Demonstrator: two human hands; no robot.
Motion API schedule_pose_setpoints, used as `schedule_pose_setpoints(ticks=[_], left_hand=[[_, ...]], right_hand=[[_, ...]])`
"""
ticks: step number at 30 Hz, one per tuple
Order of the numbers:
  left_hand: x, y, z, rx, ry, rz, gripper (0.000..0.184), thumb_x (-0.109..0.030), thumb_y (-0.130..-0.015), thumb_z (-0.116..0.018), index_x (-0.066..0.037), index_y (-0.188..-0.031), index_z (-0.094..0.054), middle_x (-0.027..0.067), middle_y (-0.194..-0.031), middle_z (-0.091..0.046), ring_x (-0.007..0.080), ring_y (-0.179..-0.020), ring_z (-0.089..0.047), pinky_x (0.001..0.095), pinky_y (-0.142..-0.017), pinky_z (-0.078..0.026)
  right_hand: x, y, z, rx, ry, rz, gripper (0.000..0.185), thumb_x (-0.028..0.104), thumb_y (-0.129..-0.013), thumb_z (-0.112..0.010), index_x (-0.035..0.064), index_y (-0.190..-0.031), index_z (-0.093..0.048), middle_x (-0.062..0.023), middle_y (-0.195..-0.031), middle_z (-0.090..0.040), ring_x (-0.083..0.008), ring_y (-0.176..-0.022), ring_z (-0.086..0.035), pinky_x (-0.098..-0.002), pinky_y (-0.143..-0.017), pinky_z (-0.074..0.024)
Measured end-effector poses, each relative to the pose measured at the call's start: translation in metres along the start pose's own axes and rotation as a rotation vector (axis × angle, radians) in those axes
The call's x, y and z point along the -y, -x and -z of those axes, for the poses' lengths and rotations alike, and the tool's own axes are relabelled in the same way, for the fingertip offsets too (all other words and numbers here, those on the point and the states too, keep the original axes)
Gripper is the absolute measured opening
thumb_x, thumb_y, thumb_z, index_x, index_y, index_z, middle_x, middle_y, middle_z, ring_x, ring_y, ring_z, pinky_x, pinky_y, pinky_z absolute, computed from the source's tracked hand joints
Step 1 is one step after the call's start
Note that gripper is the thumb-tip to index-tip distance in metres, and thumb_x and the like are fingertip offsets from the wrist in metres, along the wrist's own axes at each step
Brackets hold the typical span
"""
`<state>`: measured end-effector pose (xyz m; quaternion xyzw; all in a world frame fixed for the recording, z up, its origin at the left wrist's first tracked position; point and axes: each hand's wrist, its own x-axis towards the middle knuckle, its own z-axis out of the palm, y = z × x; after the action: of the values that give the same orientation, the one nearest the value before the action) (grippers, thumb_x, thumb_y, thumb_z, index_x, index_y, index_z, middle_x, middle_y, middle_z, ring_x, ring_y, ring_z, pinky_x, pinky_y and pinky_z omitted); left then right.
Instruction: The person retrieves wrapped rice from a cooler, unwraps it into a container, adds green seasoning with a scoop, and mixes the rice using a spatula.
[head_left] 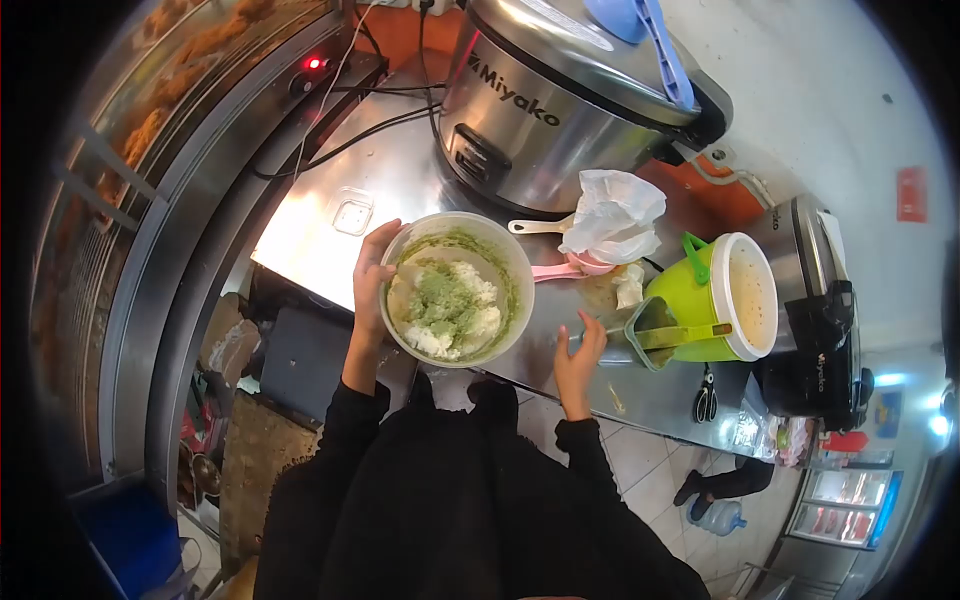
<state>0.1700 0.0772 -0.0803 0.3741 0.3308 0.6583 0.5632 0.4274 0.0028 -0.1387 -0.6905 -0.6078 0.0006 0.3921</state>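
Note:
My left hand (pixel 373 280) grips the left side of a pale round bowl (pixel 523 275), with fingers at its rim. Inside lies white, rice-like food (pixel 435 343) with a crumbly green mass (pixel 443 298) on it, and green smears coat the inner wall. My right hand (pixel 580 368) is held to the right of the bowl, fingers apart and holding nothing. Close by it a clear jug (pixel 622 338) lies tilted, with a yellow-green handle-like piece (pixel 690 334) at its mouth; I cannot tell whether my fingertips touch the jug.
A large Miyako rice cooker (pixel 560 80) stands behind the bowl, a blue scoop (pixel 660 50) on its lid. Right are a crumpled plastic bag (pixel 615 213), pink scoop (pixel 590 263), lime bucket (pixel 675 290), scissors (pixel 705 397) and another cooker (pixel 805 300). Cables (pixel 350 137) cross the counter's left.

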Motion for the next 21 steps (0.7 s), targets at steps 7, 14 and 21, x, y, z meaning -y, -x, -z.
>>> schedule_pose_setpoints(ticks=[7, 14, 21], left_hand=[[0.008, -0.001, 0.007, 0.035, 0.019, -0.017, 0.050, -0.013, -0.059, -0.039, 0.004, -0.105, -0.037, 0.0135, -0.104, -0.041, 0.0208, -0.099, -0.039, 0.0296, -0.086, -0.030], [0.011, -0.003, 0.010, 0.090, 0.044, -0.023, 0.046, -0.012, -0.060, -0.039, 0.002, -0.104, -0.039, 0.0118, -0.104, -0.043, 0.0184, -0.097, -0.040, 0.0276, -0.084, -0.030], [0.010, -0.004, 0.009, 0.104, 0.029, -0.013, 0.046, -0.011, -0.060, -0.039, 0.003, -0.104, -0.039, 0.0119, -0.104, -0.042, 0.0187, -0.099, -0.038, 0.0283, -0.085, -0.029]], right_hand=[[0.016, -0.090, -0.072, 0.285, 0.000, 0.297, 0.030, 0.017, -0.066, -0.054, 0.0058, -0.094, -0.049, -0.0116, -0.084, -0.048, -0.0298, -0.073, -0.048, -0.0376, -0.063, -0.0381], [0.007, -0.124, -0.116, 0.415, 0.604, 0.430, 0.020, 0.012, -0.065, -0.049, 0.0059, -0.084, -0.051, -0.0101, -0.081, -0.047, -0.0253, -0.079, -0.047, -0.0337, -0.065, -0.0380], [0.025, -0.123, -0.077, 0.311, -0.113, 0.730, 0.022, 0.006, -0.061, -0.050, 0.0020, -0.083, -0.051, -0.0150, -0.088, -0.049, -0.0294, -0.087, -0.045, -0.0328, -0.074, -0.0376]])
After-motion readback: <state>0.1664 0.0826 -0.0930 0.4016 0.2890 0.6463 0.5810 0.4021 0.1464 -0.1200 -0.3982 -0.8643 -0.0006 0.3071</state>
